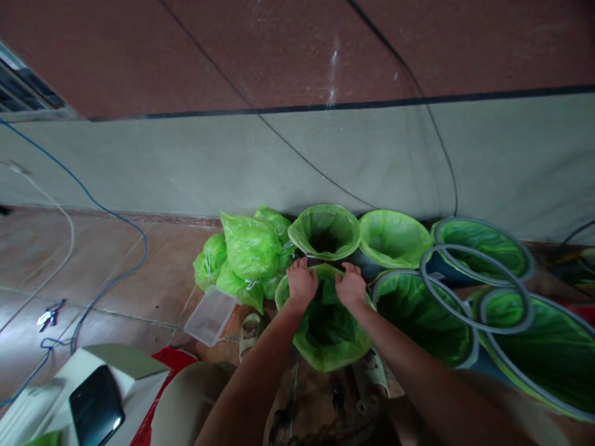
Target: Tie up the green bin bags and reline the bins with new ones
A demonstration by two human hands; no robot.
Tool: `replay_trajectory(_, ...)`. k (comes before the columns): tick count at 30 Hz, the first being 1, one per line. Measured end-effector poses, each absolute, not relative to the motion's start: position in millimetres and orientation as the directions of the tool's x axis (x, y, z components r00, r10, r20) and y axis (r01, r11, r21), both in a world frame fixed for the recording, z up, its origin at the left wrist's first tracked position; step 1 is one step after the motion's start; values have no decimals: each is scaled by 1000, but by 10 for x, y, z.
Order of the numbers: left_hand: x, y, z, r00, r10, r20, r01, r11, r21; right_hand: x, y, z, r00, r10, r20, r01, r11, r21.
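A bin lined with a light-green trash bag (332,354) stands between my feet, its mouth facing up. The bag's edge is folded outward over the rim. My left hand (302,284) grips the far left part of that rim, fingers curled over the bag's edge. On the far right part, my right hand (352,285) holds the same edge in a similar way. Just behind stand a second lined bin (324,249) and, to its right, a third lined bin (395,241). Neither of these shows a grey ring on its rim.
Tied green bags (251,246) are heaped at the left. A clear plastic tub (211,316) lies before them. More lined bins with grey rims (421,319) stand right, a loose grey ring (453,247) across them. A phone (96,406) rests on a white box (127,361). A blue cable (145,244) crosses the floor.
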State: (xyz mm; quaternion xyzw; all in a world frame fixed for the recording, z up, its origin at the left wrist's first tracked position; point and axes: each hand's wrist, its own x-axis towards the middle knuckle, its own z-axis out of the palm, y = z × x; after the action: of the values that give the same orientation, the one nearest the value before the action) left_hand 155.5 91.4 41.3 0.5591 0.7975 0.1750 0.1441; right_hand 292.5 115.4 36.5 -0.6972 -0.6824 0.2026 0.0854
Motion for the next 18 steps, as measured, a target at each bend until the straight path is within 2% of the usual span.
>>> replay_trajectory(3, 1498, 981, 217, -329, 942, -67, 841, 325, 433, 2888, 1254, 189, 16, 982, -190, 913, -92, -398)
replay_trajectory(8, 1238, 1057, -50, -319, 944, -90, 871, 329, 365, 2955, 1440, 2, -88, 957, -278, 949, -4, -317)
replay_trajectory(11, 1118, 1124, -172, -275, 955, -113, 884, 297, 362, 2971, 1563, -43, -126, 947, -296, 950, 30, -310)
replay_trajectory(15, 989, 1228, -294, -328, 914, -240, 784, 405, 471, 2974, 1743, -147, -176, 929, -326, 919, 37, -392)
replay_trajectory(18, 890, 1291, -371, -348, 857, -380, 666, 511, 543, 3014, 1860, -287, -149, 895, -419, 840, -110, -532)
